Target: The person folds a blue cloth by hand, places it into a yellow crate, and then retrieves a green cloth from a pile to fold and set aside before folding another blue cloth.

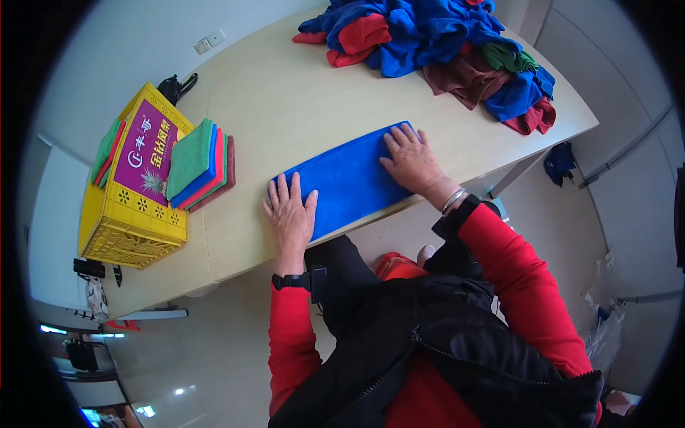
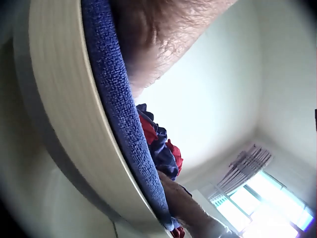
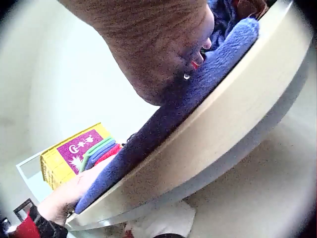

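Observation:
A blue towel (image 1: 349, 178), folded into a long flat band, lies along the front edge of the table. My left hand (image 1: 291, 214) rests on its left end with fingers spread and pointing away from me. On the right end lies my right hand (image 1: 414, 162), its fingers spread out over the cloth. In the left wrist view the towel's thick fuzzy edge (image 2: 116, 89) runs along the table rim under the hand. The right wrist view shows the same blue towel (image 3: 198, 89) under the right palm, close to the table edge.
A heap of crumpled blue, red, green and brown cloths (image 1: 435, 36) covers the back right of the table. At the left stands a yellow crate (image 1: 135, 228), with folded green, blue, red and brown cloths (image 1: 193, 164) against its side. A black item (image 1: 175, 89) lies behind it.

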Demonstrator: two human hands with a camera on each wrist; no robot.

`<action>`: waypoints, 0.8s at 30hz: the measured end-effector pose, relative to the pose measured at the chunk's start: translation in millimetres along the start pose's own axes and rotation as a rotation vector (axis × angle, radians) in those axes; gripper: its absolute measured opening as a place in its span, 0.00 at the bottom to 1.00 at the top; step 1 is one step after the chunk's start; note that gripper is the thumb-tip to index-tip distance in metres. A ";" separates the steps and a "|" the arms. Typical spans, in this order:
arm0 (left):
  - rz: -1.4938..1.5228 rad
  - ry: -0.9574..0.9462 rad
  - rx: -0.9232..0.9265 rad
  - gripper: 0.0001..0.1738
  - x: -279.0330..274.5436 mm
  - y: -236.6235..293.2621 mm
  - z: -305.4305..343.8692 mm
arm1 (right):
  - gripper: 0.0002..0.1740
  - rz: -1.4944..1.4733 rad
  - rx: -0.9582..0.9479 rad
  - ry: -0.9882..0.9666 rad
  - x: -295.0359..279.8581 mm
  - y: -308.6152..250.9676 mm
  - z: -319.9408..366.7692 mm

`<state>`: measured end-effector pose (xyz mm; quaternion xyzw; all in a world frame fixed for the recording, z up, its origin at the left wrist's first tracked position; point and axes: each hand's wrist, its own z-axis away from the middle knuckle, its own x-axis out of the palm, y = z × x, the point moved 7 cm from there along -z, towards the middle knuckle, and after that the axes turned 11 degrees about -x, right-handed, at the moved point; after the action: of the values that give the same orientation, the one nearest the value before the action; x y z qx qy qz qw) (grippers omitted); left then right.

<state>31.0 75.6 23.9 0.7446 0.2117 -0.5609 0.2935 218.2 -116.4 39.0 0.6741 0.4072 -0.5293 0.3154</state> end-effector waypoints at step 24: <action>-0.003 -0.084 0.120 0.35 5.1 22.5 2.1 | 0.37 -0.152 0.048 0.020 10.3 28.0 6.6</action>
<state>45.4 57.4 23.1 0.7364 0.1664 -0.6036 0.2563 241.0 -132.9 27.2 0.6538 0.4476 -0.5546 0.2541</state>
